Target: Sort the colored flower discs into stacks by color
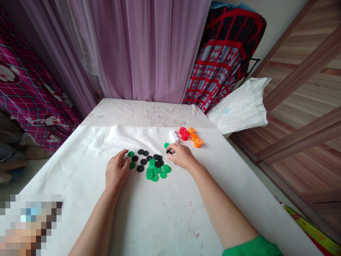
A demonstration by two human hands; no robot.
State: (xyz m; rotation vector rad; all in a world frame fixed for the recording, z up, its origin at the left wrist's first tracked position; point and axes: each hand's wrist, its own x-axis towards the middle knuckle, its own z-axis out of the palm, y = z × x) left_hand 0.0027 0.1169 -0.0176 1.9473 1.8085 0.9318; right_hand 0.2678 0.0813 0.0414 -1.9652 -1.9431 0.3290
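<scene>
My right hand (182, 155) pinches a black notched plastic disc (168, 152) between thumb and fingers. Just beyond its fingertips lies a green disc (166, 145). My left hand (116, 170) rests on the cloth at the left of the loose discs, its thumb apart from the curved fingers and nothing seen in it. Close to its fingertips are one green disc (130, 154) and another green disc (132, 165). Several black discs (143, 161) are scattered between my hands, some overlapping a heap of green discs (155, 171).
Stacked white discs (174, 136), red discs (183, 133) and orange discs (195, 137) stand beyond my right hand. The table (160, 220) has a white cloth cover. A white bag (241, 106) sits at its right edge, and purple curtains (154, 49) hang behind.
</scene>
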